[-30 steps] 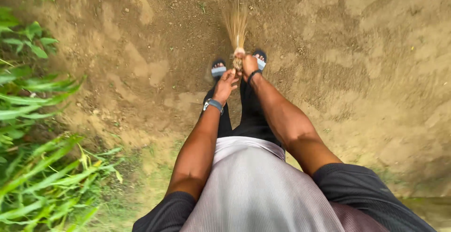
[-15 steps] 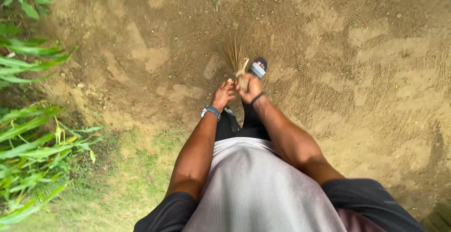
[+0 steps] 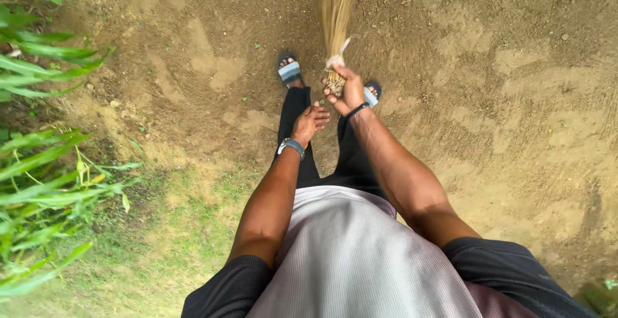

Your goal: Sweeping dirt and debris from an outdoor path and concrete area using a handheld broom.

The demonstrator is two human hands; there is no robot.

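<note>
My right hand grips the bound end of a straw hand broom, whose pale bristles fan away from me over bare brown soil. A white tie wraps the bundle just beyond my fingers. My left hand hovers just below and left of the broom's butt, fingers loosely curled and holding nothing; a grey watch sits on that wrist. A dark band circles my right wrist. Both my feet in grey sandals stand under my hands.
Tall green leafy plants line the left edge, with a strip of short grass beside them. Bare swept earth stretches ahead and to the right.
My left hand has come off the broom's butt and dropped slightly. The broom has swung from leaning left to pointing straight ahead, and my left foot has stepped forward.
</note>
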